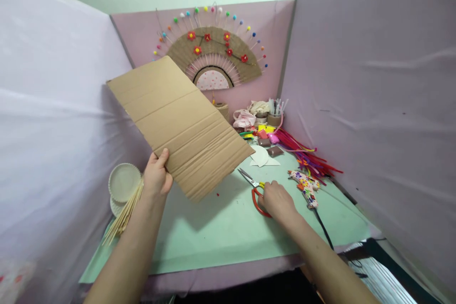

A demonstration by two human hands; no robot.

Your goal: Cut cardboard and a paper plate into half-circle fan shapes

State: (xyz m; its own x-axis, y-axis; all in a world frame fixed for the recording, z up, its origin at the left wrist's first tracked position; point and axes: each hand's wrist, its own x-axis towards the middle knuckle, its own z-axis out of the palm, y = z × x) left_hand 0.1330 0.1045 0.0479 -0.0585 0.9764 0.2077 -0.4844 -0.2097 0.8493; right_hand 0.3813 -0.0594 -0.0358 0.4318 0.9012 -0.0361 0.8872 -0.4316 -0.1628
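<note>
A large creased cardboard sheet [181, 123] is held up, tilted, above the green table. My left hand [157, 173] grips its lower left edge, thumb on the front face. To the right, my right hand [278, 199] is closed around the handles of a pair of scissors [254, 184] with red and yellow grips. The scissor blades point up and left, slightly parted, near the sheet's lower right corner but apart from it. Part of the right hand's fingers is hidden behind the hand itself.
Bamboo sticks [125, 213] and white round dishes [124, 183] lie at the left. A patterned glue gun [307, 187] with a cable and red and purple pipe cleaners [313, 156] lie right. A decorated cardboard fan [215, 42] hangs behind craft supplies.
</note>
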